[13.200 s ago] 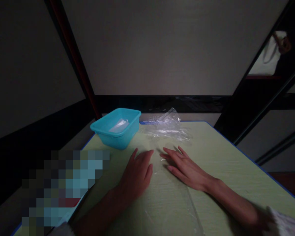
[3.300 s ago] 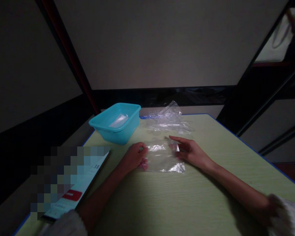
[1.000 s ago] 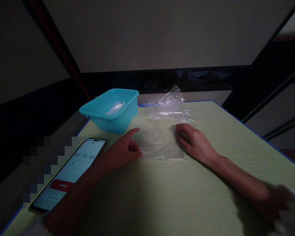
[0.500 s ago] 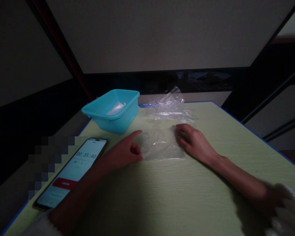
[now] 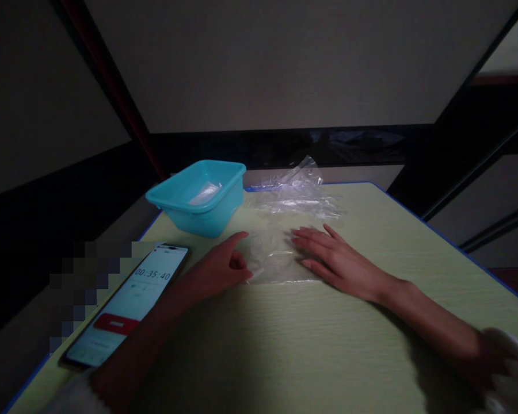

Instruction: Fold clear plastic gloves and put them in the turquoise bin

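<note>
A clear plastic bag (image 5: 270, 259) lies flat on the light wood-patterned table (image 5: 293, 345). At its left edge is my left hand (image 5: 222, 263), with thumb and forefinger spread apart, their tips touching the bag's edge, and the other fingers curled in. My right hand (image 5: 328, 253) rests over the bag's right part, palm down, fingers stretched out and slightly spread. It covers some of that side. Just beyond lies a loose pile of crumpled clear plastic bags (image 5: 293, 198), one corner sticking up.
A turquoise plastic basin (image 5: 211, 213) stands at the back left, with a folded clear plastic packet (image 5: 206, 194) inside. To the left, a phone (image 5: 129, 305) showing a timer lies partly under my left forearm. A wall panel (image 5: 263, 69) rises behind the table.
My right hand has gone from curled fingers at the bag's right edge to stretched fingers lying further left over it. My left hand has stayed in place.
</note>
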Motion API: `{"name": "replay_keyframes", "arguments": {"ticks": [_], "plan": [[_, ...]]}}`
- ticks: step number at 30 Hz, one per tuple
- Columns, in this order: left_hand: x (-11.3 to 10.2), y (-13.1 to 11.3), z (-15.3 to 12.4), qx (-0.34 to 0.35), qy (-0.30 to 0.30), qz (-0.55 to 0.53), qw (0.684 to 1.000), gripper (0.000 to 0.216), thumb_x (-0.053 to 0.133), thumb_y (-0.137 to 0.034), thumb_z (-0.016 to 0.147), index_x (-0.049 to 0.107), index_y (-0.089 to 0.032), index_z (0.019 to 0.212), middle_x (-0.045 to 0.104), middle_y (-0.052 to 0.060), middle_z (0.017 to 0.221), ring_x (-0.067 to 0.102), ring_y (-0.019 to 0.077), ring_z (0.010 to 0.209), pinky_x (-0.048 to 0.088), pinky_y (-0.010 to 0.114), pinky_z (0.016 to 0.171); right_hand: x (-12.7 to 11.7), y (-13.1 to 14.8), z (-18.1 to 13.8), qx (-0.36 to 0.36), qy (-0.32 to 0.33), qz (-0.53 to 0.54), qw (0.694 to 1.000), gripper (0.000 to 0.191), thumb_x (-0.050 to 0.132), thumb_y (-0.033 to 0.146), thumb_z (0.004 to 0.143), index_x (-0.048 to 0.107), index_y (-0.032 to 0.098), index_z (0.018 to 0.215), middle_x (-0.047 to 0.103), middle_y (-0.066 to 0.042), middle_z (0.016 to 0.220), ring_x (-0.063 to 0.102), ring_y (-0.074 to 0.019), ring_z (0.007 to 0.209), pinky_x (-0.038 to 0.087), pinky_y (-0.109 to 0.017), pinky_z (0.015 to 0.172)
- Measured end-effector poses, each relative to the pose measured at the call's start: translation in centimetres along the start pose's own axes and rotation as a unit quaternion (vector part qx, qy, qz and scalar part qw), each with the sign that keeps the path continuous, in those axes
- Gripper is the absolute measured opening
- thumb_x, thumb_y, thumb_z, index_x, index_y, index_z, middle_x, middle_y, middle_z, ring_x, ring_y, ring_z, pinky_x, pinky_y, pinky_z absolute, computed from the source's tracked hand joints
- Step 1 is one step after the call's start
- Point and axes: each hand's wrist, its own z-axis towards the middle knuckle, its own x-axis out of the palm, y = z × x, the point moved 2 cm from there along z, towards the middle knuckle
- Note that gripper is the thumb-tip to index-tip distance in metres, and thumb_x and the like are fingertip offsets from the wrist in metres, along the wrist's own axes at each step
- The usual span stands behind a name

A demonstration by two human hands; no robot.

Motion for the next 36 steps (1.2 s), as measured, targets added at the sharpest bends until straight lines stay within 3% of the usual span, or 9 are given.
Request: {"name": "replay_keyframes", "arguments": {"ticks": [10, 18, 28, 30, 32, 34, 36], "plan": [[0.1, 0.2, 0.0, -0.002, 0.012, 0.031, 0.999, 0.081, 0.060, -0.016, 0.060, 0.028, -0.010, 0.134, 0.057, -0.005, 0.065, 0.056, 0.0161, 0.064, 0.040, 0.024, 0.057, 0.3, -1.2, -0.5, -0.013, 0.109, 0.040, 0.993, 0.050, 0.034, 0.037, 0.093, 0.027, 0.018, 0.139, 0.030, -0.010, 0.144, 0.022, -0.0247, 0.134, 0.013, -0.059, 0.105], [-0.2, 0.5, 0.1, -0.007, 0.034, 0.068, 0.997, 0.088, 0.062, -0.015, 0.060, 0.021, -0.007, 0.137, 0.057, -0.004, 0.067, 0.054, 0.0145, 0.063, 0.040, 0.024, 0.058, 0.2, -2.3, -0.9, -0.020, 0.129, 0.070, 0.989, 0.060, 0.038, 0.046, 0.090, 0.018, 0.022, 0.142, 0.026, -0.007, 0.146, 0.019, -0.0250, 0.134, 0.010, -0.056, 0.107], [-0.3, 0.7, 0.0, -0.005, 0.052, 0.065, 0.996, 0.088, 0.063, -0.017, 0.057, 0.025, -0.010, 0.136, 0.055, -0.006, 0.063, 0.053, 0.0148, 0.060, 0.041, 0.025, 0.055, -0.1, -2.8, -1.0, -0.027, 0.146, 0.079, 0.986, 0.067, 0.044, 0.050, 0.086, 0.018, 0.022, 0.142, 0.021, -0.008, 0.148, 0.015, -0.0251, 0.135, 0.009, -0.054, 0.108], [-0.3, 0.5, 0.2, 0.018, 0.026, 0.061, 0.998, 0.082, 0.064, -0.017, 0.057, 0.031, -0.012, 0.132, 0.055, -0.006, 0.063, 0.053, 0.0144, 0.059, 0.042, 0.024, 0.055, -0.2, -2.6, -1.0, -0.029, 0.133, 0.083, 0.987, 0.065, 0.042, 0.048, 0.088, 0.019, 0.021, 0.142, 0.020, -0.008, 0.148, 0.015, -0.0243, 0.135, 0.010, -0.054, 0.108], [0.0, 0.1, 0.4, 0.073, -0.057, 0.062, 0.994, 0.064, 0.063, -0.019, 0.061, 0.043, -0.013, 0.123, 0.055, -0.004, 0.067, 0.053, 0.0138, 0.061, 0.044, 0.025, 0.057, -0.3, -2.1, -0.8, -0.025, 0.106, 0.076, 0.991, 0.059, 0.038, 0.046, 0.090, 0.021, 0.020, 0.141, 0.023, -0.008, 0.147, 0.018, -0.0227, 0.135, 0.011, -0.053, 0.108], [0.6, -0.6, 0.6, 0.138, -0.166, 0.081, 0.973, 0.039, 0.057, -0.021, 0.070, 0.053, -0.014, 0.108, 0.056, -0.001, 0.075, 0.054, 0.0141, 0.066, 0.047, 0.027, 0.062, -0.3, -1.2, -0.4, -0.013, 0.072, 0.052, 0.996, 0.054, 0.033, 0.043, 0.092, 0.025, 0.018, 0.140, 0.028, -0.009, 0.145, 0.022, -0.0215, 0.134, 0.014, -0.051, 0.109], [1.8, -1.1, 0.8, 0.206, -0.210, 0.131, 0.947, 0.026, 0.049, -0.015, 0.075, 0.056, -0.014, 0.099, 0.057, 0.004, 0.087, 0.056, 0.0163, 0.078, 0.049, 0.030, 0.071, 0.1, -0.1, 0.0, 0.002, 0.044, 0.022, 0.999, 0.051, 0.032, 0.039, 0.093, 0.030, 0.015, 0.138, 0.033, -0.011, 0.143, 0.028, -0.0216, 0.132, 0.020, -0.049, 0.108]]}}
